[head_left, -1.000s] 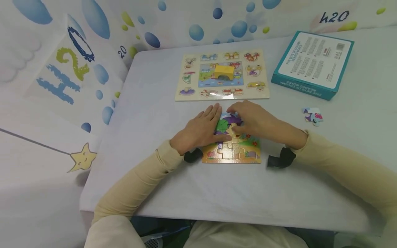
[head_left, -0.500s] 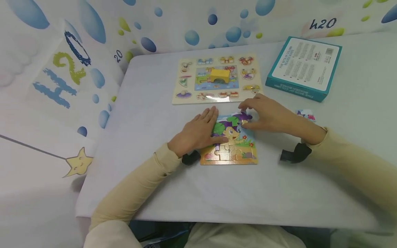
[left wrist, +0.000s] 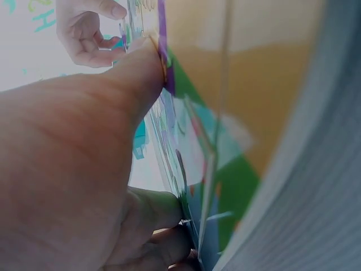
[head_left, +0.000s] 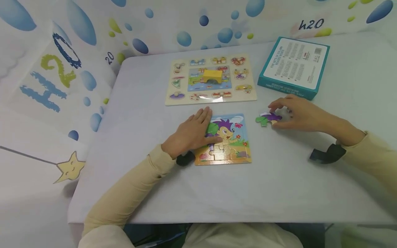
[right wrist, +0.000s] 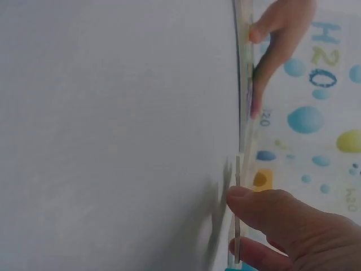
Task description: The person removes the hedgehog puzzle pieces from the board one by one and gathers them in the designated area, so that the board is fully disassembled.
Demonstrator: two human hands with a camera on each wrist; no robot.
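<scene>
White cloth-covered tabletop point(head_left: 186, 199). Glossy square puzzle point(head_left: 231, 148) about midway between front and back edges. Left hand point(head_left: 190, 132) flat on its left side, fingers straight, gripping nothing, hiding its upper-left part. Right of the puzzle, right hand point(head_left: 302, 115), half-closed, pinches thin, knobbed green-and-purple piece point(head_left: 269, 118); fingertips cover right end. Edge-on in right wrist view, picture unreadable.

On the teal box point(head_left: 294, 68) you can read "FIVE SETS OF COLUMN BEADED BOXES", on its white label point(head_left: 296, 62) and again along its front side; the label's small print is too fine for you to read. Your wall covering point(head_left: 167, 29) shows a large "H2O" at left, "20" nearer the corner, and "h20" at upper right.
</scene>
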